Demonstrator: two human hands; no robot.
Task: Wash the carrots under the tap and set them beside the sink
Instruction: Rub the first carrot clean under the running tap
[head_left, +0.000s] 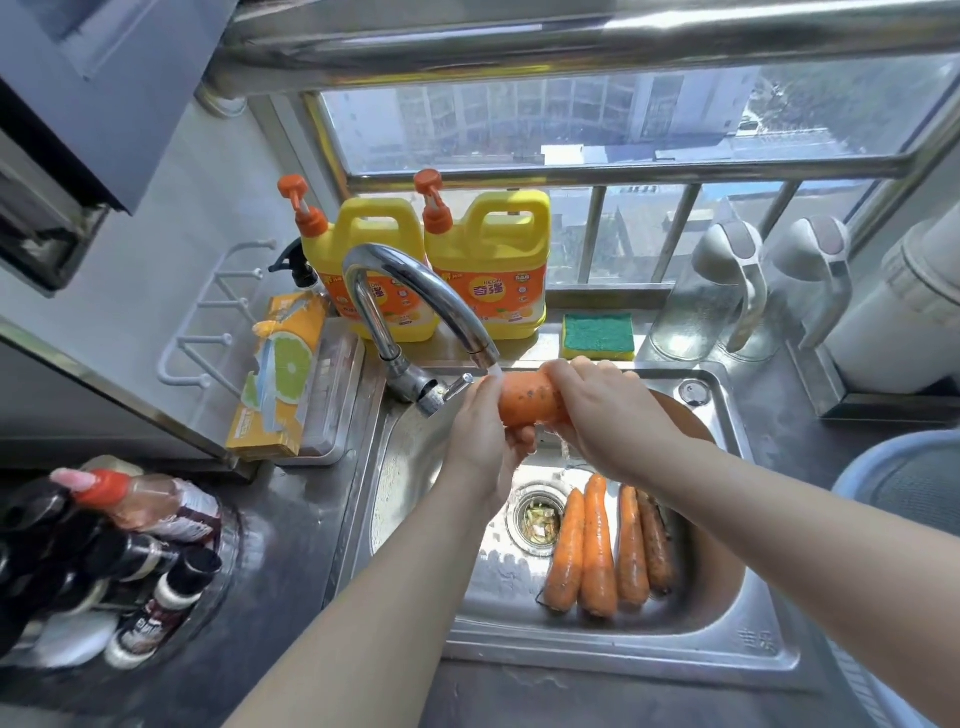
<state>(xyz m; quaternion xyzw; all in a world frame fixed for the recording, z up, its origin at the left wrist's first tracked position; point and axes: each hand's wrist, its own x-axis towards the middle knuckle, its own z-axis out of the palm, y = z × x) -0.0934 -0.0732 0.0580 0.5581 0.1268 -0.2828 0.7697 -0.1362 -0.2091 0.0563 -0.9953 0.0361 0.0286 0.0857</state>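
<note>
One carrot (530, 397) held under the running tap (415, 291)
The left hand (480, 441) curls its fingers beneath it; the right hand (608, 410) wraps fingers over its right end. Four more carrots (597, 551) lie in the sink (623, 644).

Home kitchen: sink (737, 642), detergent jugs (485, 270).

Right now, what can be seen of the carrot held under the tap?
The carrot is thick, orange and flecked with dark dirt specks. It lies roughly level above the sink, just under the tap spout, where the water stream meets one end. The left hand grips that end from below; the right hand wraps the other end. Both tips are hidden, so only its middle shows.
</note>
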